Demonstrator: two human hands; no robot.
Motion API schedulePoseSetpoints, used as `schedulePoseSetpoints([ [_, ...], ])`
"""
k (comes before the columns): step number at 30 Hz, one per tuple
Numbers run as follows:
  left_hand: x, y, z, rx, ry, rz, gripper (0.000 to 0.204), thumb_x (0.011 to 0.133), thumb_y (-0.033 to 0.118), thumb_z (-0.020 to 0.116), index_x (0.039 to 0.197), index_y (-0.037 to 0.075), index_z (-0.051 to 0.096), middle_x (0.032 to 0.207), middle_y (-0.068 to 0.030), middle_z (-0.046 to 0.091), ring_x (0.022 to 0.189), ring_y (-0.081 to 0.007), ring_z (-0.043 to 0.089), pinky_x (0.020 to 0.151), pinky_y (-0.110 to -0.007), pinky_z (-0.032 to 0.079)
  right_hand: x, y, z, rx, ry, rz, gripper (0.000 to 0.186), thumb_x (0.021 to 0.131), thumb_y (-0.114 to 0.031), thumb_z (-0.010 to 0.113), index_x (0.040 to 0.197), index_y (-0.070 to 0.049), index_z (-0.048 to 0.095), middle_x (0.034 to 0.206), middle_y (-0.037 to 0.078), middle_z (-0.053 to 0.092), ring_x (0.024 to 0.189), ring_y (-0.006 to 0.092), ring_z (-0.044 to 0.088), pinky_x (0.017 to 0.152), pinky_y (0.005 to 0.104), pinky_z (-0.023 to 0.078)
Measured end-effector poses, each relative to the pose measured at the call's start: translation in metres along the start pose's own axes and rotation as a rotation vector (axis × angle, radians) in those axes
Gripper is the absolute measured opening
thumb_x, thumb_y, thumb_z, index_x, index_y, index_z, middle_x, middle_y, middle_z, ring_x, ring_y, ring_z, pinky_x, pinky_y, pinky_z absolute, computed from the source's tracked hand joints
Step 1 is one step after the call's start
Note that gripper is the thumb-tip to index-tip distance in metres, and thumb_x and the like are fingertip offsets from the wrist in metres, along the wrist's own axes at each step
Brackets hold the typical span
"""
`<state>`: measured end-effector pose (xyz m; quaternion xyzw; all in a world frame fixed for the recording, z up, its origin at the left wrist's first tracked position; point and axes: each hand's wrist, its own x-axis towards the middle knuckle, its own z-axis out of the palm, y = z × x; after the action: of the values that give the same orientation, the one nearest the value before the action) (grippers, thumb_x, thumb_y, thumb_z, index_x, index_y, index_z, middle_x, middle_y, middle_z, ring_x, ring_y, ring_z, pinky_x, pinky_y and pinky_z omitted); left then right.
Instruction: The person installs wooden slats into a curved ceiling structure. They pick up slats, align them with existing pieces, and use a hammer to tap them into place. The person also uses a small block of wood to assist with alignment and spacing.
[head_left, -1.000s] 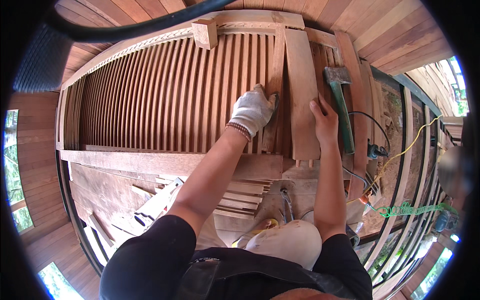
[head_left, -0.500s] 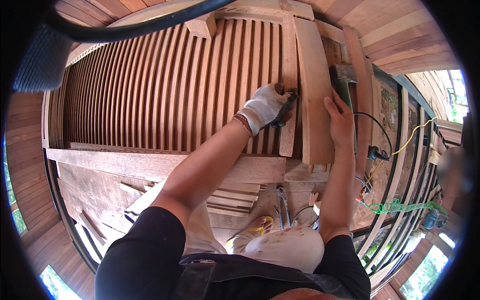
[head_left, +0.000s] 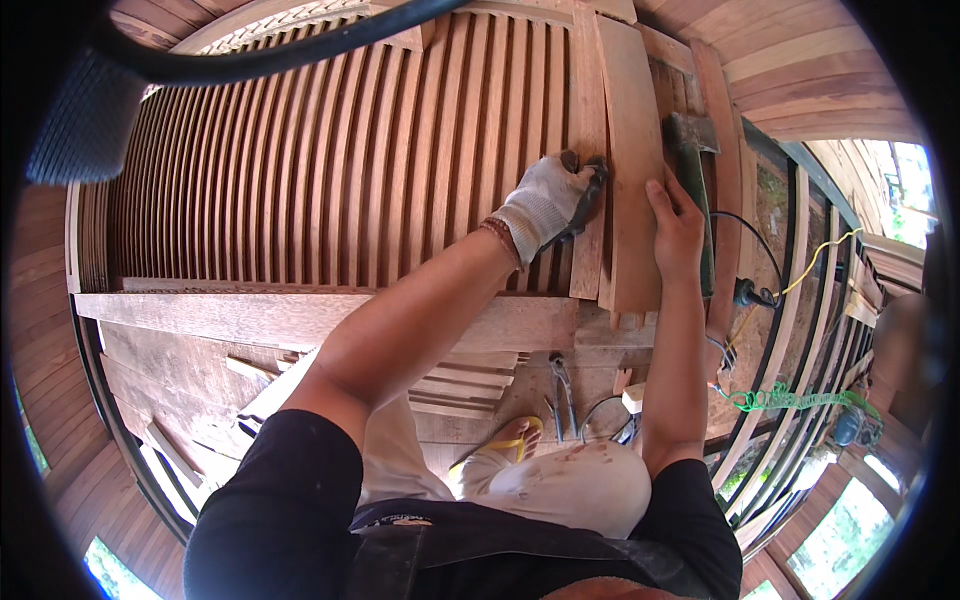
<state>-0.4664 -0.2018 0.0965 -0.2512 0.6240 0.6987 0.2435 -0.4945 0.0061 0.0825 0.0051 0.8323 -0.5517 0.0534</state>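
A wide, flat wooden board (head_left: 633, 120) with small tenon-like pegs at its near end lies beside a narrower wooden rail (head_left: 588, 265) at the right of a slatted wooden panel (head_left: 400, 170). My bare right hand (head_left: 680, 225) grips the board's right edge, thumb on the top face and fingers along the far side. My left hand (head_left: 560, 200), in a white knit glove with dark palm and fingers, rests over the rail close to the board's left edge. Its fingers are curled closed; what they hold, if anything, is hidden.
Right of the board lies a long green metal tool (head_left: 690, 170), near a black plug (head_left: 750, 293) and yellow cord. Pincers (head_left: 565, 395) and wood strips (head_left: 455, 390) lie on the floor by my sandalled foot. A green coiled hose (head_left: 790, 400) hangs at the right.
The view has shifted slightly. My left hand has moved right, nearer the joint between rail and board, and its fingers have curled differently. My right hand keeps its hold on the board.
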Motion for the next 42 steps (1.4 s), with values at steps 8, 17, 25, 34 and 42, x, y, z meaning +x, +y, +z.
schedulePoseSetpoints([
  [8, -0.014, 0.005, 0.000, 0.186, 0.009, 0.035, 0.043, 0.106, 0.033, 0.056, 0.132, -0.001, 0.058, 0.087, -0.0190, 0.072, 0.066, -0.0247, 0.073, 0.051, -0.036, 0.060, -0.010, -0.015, 0.012, -0.001, 0.033, 0.033, 0.058, 0.097, -0.026, 0.075, 0.141, 0.009, 0.058, 0.126, 0.014, 0.070, 0.113, 0.0136, 0.063, 0.099, 0.0257, 0.048],
  [17, -0.022, -0.007, -0.002, 0.331, -0.193, -0.048, 0.070, 0.098, 0.054, 0.064, 0.118, -0.012, 0.054, 0.084, -0.0226, 0.071, 0.074, -0.0270, 0.075, 0.058, -0.037, 0.061, -0.009, -0.004, 0.018, -0.044, 0.062, -0.005, 0.058, 0.096, -0.029, 0.074, 0.140, 0.006, 0.060, 0.125, 0.018, 0.071, 0.115, 0.0186, 0.065, 0.102, 0.0298, 0.047],
  [25, -0.008, -0.021, 0.003, 0.532, -0.155, 0.048, 0.085, 0.099, 0.043, 0.068, 0.144, -0.018, 0.030, 0.078, -0.0133, 0.071, 0.064, -0.0200, 0.071, 0.047, -0.032, 0.058, -0.015, -0.009, 0.021, -0.136, 0.071, -0.026, 0.056, 0.096, -0.032, 0.073, 0.140, 0.001, 0.062, 0.122, 0.017, 0.073, 0.111, 0.0182, 0.067, 0.099, 0.0302, 0.048],
  [34, -0.021, -0.017, 0.012, 0.645, 0.000, 0.060, 0.084, 0.099, 0.051, 0.064, 0.140, -0.016, 0.037, 0.090, -0.0215, 0.071, 0.085, -0.0301, 0.073, 0.068, -0.037, 0.060, -0.018, -0.012, 0.029, -0.178, 0.099, -0.053, 0.056, 0.095, -0.035, 0.074, 0.138, 0.000, 0.064, 0.117, 0.017, 0.075, 0.110, 0.0206, 0.068, 0.099, 0.0318, 0.049],
  [42, -0.011, -0.029, -0.003, 0.452, -0.164, 0.097, 0.083, 0.098, 0.057, 0.062, 0.138, -0.013, 0.044, 0.111, -0.0317, 0.070, 0.107, -0.0412, 0.071, 0.088, -0.043, 0.057, -0.028, -0.007, 0.017, -0.140, -0.070, -0.008, 0.067, 0.098, -0.035, 0.071, 0.154, -0.004, 0.047, 0.135, 0.022, 0.067, 0.132, 0.0292, 0.060, 0.112, 0.0366, 0.043],
])
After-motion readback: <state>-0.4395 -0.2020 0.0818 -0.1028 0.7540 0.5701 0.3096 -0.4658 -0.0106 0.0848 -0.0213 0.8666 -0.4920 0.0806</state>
